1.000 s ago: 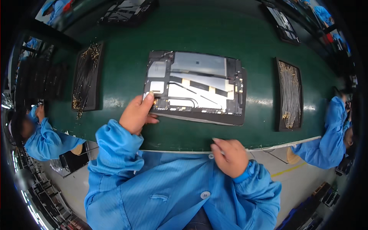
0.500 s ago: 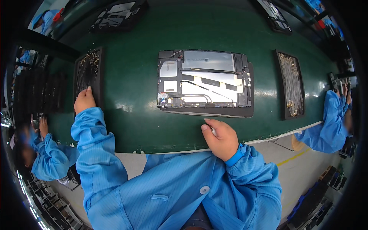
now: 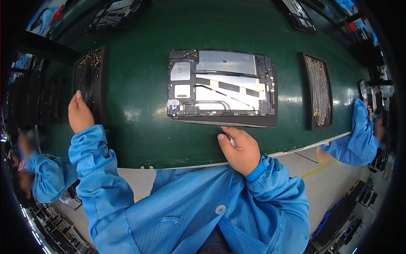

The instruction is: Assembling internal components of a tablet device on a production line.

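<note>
Green tabletop [image 3: 139, 148] carried, toward its left edge, black cables [image 3: 89, 78] which hasty pulling might tangle; left hand [image 3: 81, 115] grasped unclearly, right hand [image 3: 243, 150] clutched a pale object [image 3: 231, 141].

Bright blue jacket [image 3: 156, 230] here, finely striped, one round white button [image 3: 220, 209] showing, sleeves [image 3: 95, 165] bunching in deep folds! Left hand [image 3: 80, 116] bare, right hand [image 3: 243, 152] bare too, with a blue wristband [image 3: 257, 169]; dark cloth [image 3: 215, 243] peeks through below.
</note>
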